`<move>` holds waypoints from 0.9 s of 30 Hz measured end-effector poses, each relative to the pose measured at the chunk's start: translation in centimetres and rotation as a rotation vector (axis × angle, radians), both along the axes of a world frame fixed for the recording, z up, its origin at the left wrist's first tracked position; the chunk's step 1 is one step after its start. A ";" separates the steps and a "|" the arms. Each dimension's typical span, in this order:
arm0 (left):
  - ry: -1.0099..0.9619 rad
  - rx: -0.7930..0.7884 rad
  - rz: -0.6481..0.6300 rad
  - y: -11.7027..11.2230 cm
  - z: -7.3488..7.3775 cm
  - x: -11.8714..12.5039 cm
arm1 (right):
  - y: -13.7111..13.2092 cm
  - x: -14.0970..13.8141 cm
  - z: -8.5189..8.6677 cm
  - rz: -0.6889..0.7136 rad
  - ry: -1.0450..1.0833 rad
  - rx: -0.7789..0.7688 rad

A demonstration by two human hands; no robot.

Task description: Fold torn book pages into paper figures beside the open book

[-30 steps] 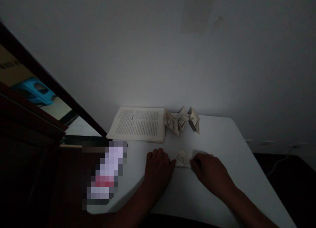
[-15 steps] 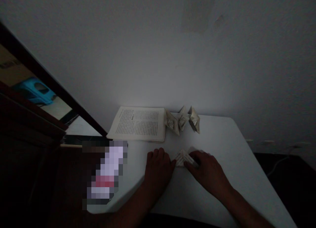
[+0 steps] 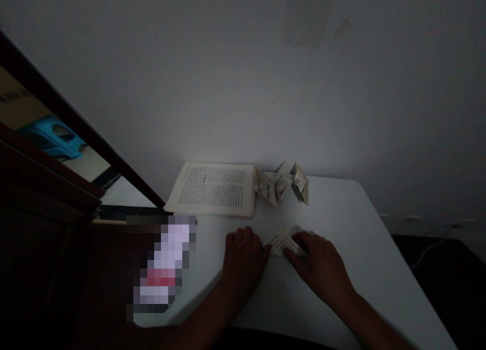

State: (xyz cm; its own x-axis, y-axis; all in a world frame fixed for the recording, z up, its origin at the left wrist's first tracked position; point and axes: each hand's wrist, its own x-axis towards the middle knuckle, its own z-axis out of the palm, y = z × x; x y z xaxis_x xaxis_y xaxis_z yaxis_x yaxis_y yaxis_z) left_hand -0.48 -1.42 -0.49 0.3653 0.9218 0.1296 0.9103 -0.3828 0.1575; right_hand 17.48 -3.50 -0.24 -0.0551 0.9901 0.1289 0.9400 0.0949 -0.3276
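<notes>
one folded paper (image 3: 279, 243) lies in front of the book (image 3: 216, 189), to its right; the right hand (image 3: 319, 259) has slid its thumb inward, pinching the end farther from the book, seemingly shaping it; whether the left hand (image 3: 243, 259) grips, i cannot tell.

The right grip (image 3: 321, 259) hides part of the folded paper (image 3: 279, 242).

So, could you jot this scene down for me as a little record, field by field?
In work: folded paper, printed, peaked on its far side
Left hand grip: thumb at the paper's left corner
Right hand grip: thumb and fingers on the paper's right side
Finished-looking pieces: three folded paper shapes, right of the book
Book: printed page up, near the wall
Surface: white table
Light: dim
Unclear: pixelated patch, left
</notes>
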 end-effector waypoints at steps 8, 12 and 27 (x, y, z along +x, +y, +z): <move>-0.004 -0.005 0.005 0.0 -0.1 0.0 | -0.3 0.5 -0.6 0.128 -0.065 0.046; -0.013 0.002 0.000 0.0 -0.3 -0.1 | -0.2 0.4 -0.5 0.149 -0.133 0.050; -0.060 0.022 0.066 -0.4 -0.1 0.2 | -0.6 0.0 -0.4 0.154 -0.215 0.082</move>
State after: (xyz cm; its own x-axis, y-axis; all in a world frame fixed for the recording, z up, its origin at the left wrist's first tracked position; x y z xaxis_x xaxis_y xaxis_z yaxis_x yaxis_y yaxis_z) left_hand -0.30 -1.85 -0.56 0.2948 0.9403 0.1699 0.9228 -0.3263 0.2050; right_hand 17.51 -4.14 -0.64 -0.2392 0.9546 0.1777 0.9595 0.2604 -0.1074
